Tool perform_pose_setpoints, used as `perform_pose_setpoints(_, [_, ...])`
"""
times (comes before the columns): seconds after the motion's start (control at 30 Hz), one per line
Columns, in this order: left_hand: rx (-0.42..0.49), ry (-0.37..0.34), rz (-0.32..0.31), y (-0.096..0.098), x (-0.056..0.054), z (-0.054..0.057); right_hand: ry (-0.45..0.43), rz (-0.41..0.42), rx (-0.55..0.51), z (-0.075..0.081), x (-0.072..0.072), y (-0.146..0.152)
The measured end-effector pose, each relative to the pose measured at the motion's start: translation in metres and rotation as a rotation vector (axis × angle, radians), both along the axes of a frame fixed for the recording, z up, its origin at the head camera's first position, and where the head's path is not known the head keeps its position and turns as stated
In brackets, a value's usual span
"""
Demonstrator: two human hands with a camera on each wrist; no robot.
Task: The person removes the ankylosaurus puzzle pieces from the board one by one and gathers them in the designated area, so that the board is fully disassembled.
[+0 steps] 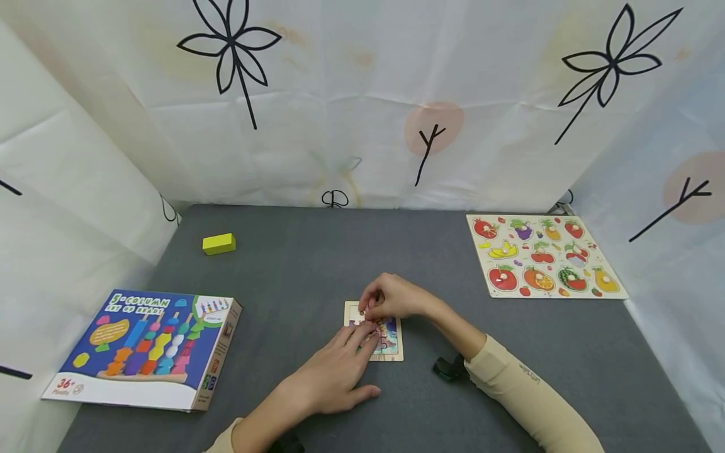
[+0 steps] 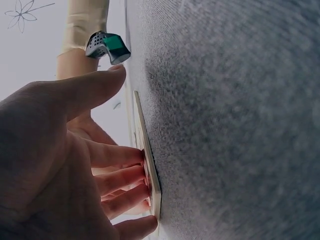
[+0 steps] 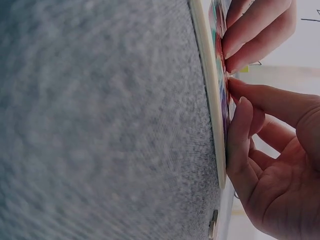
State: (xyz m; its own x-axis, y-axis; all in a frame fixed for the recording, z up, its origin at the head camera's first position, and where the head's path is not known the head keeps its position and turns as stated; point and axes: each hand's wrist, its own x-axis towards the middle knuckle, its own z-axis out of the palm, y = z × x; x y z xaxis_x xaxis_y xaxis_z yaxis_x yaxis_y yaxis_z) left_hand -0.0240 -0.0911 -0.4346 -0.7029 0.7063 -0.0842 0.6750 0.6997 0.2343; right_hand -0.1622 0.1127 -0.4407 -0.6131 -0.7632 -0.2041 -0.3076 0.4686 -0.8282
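Note:
A small wooden jigsaw board (image 1: 399, 347) with a pale frame and a colourful picture lies flat on the grey table, partly covered by both hands. My left hand (image 1: 340, 371) rests its extended fingertips on the board's lower left part, thumb held apart over the table. Over the upper left of the picture, my right hand (image 1: 398, 297) pinches a small puzzle piece between thumb and index finger, right at the board's surface. The fingers hide most of that piece. In the right wrist view the left fingers (image 3: 255, 32) lie just beside the right thumb and index finger.
To the left lies a blue bead-set box (image 1: 153, 343), with a yellow block (image 1: 219, 244) farther back. A fruit puzzle board (image 1: 546, 257) lies at the back right. White patterned cloth (image 1: 362, 100) encloses the table's back and sides. A black wrist device (image 1: 449, 369) sits by the right sleeve.

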Motion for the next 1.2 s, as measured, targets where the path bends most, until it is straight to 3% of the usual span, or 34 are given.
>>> perform_pose_setpoints(0.23, [0.000, 0.001, 0.013, 0.001, 0.000, -0.001, 0.028, -0.001, 0.007, 0.000, 0.001, -0.001])
perform_pose_setpoints(0.57, [-0.012, -0.006, 0.016, 0.002, 0.000, -0.001, 0.254, 0.010, 0.036, 0.005, 0.010, 0.004])
perform_pose_setpoints(1.2, [-0.013, -0.019, 0.013, 0.002, -0.001, -0.003, 0.219, -0.036, -0.035, 0.006, 0.020, 0.013])
